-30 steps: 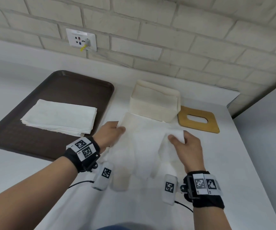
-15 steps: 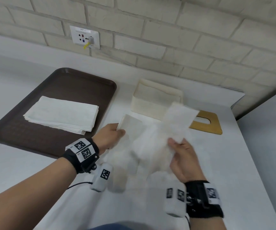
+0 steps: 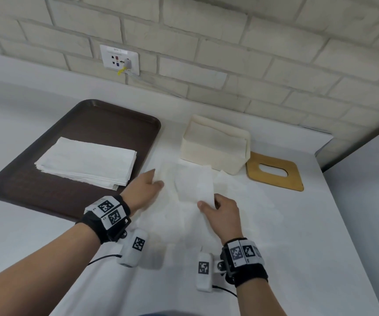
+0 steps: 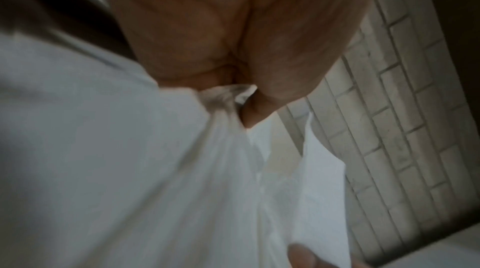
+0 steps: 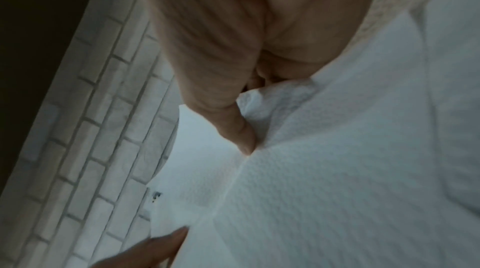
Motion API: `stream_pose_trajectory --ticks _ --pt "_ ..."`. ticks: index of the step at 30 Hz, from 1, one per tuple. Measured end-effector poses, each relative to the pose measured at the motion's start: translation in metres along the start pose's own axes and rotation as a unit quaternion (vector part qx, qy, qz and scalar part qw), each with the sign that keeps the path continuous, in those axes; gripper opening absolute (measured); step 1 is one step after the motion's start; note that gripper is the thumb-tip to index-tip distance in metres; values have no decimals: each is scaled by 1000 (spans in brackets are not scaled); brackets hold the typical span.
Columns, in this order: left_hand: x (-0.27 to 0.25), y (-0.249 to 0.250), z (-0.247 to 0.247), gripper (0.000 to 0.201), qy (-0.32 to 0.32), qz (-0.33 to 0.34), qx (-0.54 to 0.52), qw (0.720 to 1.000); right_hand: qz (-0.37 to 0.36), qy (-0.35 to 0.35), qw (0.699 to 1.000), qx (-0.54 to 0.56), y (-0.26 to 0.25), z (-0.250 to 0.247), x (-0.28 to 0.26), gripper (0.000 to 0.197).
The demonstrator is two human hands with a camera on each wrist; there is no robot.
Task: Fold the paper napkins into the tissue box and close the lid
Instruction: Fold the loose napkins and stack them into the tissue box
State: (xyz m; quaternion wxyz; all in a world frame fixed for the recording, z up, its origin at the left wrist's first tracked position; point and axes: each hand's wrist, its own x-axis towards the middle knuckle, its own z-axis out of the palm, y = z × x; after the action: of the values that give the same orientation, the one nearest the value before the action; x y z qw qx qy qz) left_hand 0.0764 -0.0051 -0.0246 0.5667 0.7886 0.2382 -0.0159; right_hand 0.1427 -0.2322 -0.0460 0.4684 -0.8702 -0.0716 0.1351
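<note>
Napkin (image 3: 194,183) now lower, flatter

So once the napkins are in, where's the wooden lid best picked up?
By its right long edge, coming from the open table side. The lid lies flat with its left edge close against the tissue box, so fingers probably slip under only from the right or through its slot.
</note>
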Motion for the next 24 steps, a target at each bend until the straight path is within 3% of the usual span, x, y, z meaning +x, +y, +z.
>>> stream_pose_trajectory --ticks 3,4,6,8,10,11,14,18,24 --pt "-4 5 -16 18 15 -12 -156 988 10 -6 990 141 -13 -20 -10 5" --pt "-6 7 -23 19 -1 -14 -217 976 3 -12 976 218 -18 -29 -14 13" --pt "-9 12 -34 18 -49 -11 -299 953 -6 -30 918 396 -24 -47 -19 26" --pt "-11 15 -39 24 -104 4 -323 941 -26 -71 862 501 -27 -61 -19 35" --pt "-11 19 -35 53 -166 35 -287 943 -46 -112 834 538 -30 -68 -21 49" --pt "-12 23 -30 55 -202 60 -263 942 -50 -122 829 544 -31 -67 -22 53" --pt "-22 43 -17 23 -281 150 -183 930 -57 -150 817 554 -34 -60 -26 52" --pt "-30 59 -9 30 -323 225 -108 913 -55 -168 801 572 -38 -50 -32 52" --pt "-29 46 -12 18 -339 291 -30 894 -40 -144 783 604 -40 -48 -31 53"
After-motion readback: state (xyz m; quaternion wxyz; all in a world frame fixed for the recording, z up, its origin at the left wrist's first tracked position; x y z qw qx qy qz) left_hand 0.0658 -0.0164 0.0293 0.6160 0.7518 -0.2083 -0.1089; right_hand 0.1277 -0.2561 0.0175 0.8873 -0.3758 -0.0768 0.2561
